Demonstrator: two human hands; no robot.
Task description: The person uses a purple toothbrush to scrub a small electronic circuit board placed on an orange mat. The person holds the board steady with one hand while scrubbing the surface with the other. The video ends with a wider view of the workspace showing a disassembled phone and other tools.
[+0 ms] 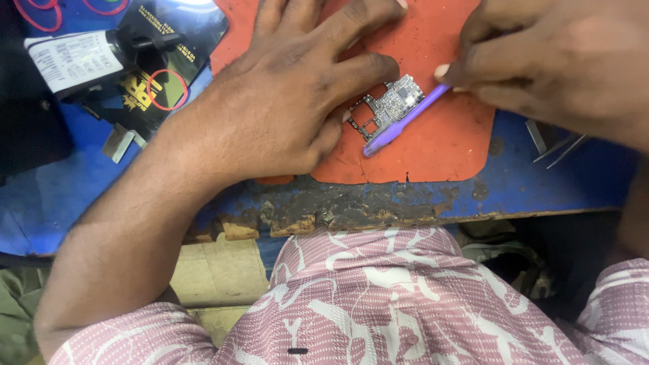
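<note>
Two bare hands over one orange rubber mat [433, 145]: left hand [284, 94] spread flat, pinning one small circuit board [387, 108]; right hand [541, 57] pinching one purple plastic tool [405, 122].

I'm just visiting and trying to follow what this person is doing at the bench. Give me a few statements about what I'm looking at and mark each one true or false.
1. The left hand presses flat on the orange mat beside the small circuit board. True.
2. The right hand holds a metal screwdriver. False: it holds a purple tool, its shaft lying across the board.
3. The circuit board lies on the bare blue tabletop. False: it lies on the orange mat.
4. The front edge of the blue table is worn and crumbling. True.
5. A red rubber band lies at the upper left. True.
</note>
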